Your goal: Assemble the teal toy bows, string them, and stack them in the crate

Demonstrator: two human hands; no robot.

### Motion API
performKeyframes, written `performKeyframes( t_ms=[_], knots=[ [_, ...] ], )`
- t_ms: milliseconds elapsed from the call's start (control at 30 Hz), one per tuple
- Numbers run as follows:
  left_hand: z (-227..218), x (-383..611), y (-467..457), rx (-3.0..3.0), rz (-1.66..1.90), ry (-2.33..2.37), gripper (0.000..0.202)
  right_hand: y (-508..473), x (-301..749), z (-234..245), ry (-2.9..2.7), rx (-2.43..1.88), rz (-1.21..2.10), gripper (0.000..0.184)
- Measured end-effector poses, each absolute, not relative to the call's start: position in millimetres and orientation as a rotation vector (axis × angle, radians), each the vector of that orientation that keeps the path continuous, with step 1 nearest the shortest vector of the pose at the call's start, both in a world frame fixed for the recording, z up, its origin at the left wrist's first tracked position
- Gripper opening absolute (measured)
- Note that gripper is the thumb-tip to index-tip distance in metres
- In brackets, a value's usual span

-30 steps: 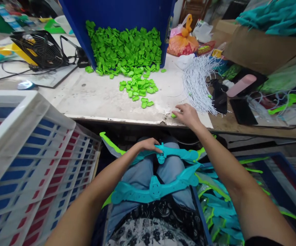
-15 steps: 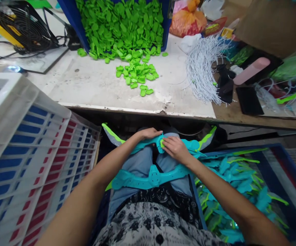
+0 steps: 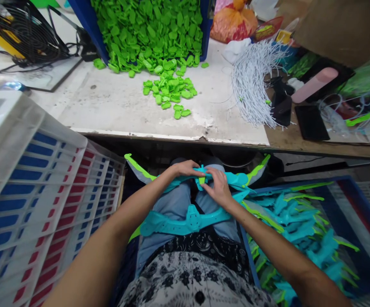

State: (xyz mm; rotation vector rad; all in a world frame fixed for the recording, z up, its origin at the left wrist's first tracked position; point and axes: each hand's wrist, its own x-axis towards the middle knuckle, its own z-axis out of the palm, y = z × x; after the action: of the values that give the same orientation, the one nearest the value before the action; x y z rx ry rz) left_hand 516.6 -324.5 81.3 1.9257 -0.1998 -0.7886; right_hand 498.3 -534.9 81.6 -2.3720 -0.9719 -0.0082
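Observation:
Across my knees lies a turquoise toy bow (image 3: 237, 179) with lime-green and grey tips. My left hand (image 3: 186, 169) grips it just left of its middle, fingers closed over the top. A small lime-green plastic piece (image 3: 202, 180) sits at the bow's centre block. My right hand (image 3: 218, 185) is closed around that block from the right, its thumb and fingers touching the green piece. A second turquoise bow (image 3: 172, 225) rests on my lap, nearer my body, with neither hand on it. My right forearm covers part of its right side.
On the workbench (image 3: 114, 111), a blue bin (image 3: 205, 38) spills green pieces (image 3: 168, 90). White cords (image 3: 252, 85), a phone (image 3: 311, 123) and a fan (image 3: 34, 36) are there too. A white crate (image 3: 44, 183) stands left; a crate of bows (image 3: 300, 230) stands right.
My right hand has shifted its grip, its thumb now below the green piece and its fingers above. My left fingers reach further over the block. More of the lap bow's right end shows.

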Motion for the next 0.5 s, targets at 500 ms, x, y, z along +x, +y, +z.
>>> performKeyframes(
  t_ms=[500],
  knots=[
    [97.8,483.4,-341.3,2.453,-0.13,-0.217,0.044,-482.0,568.9,160.1,-1.201,-2.451,0.03,0.026]
  ],
)
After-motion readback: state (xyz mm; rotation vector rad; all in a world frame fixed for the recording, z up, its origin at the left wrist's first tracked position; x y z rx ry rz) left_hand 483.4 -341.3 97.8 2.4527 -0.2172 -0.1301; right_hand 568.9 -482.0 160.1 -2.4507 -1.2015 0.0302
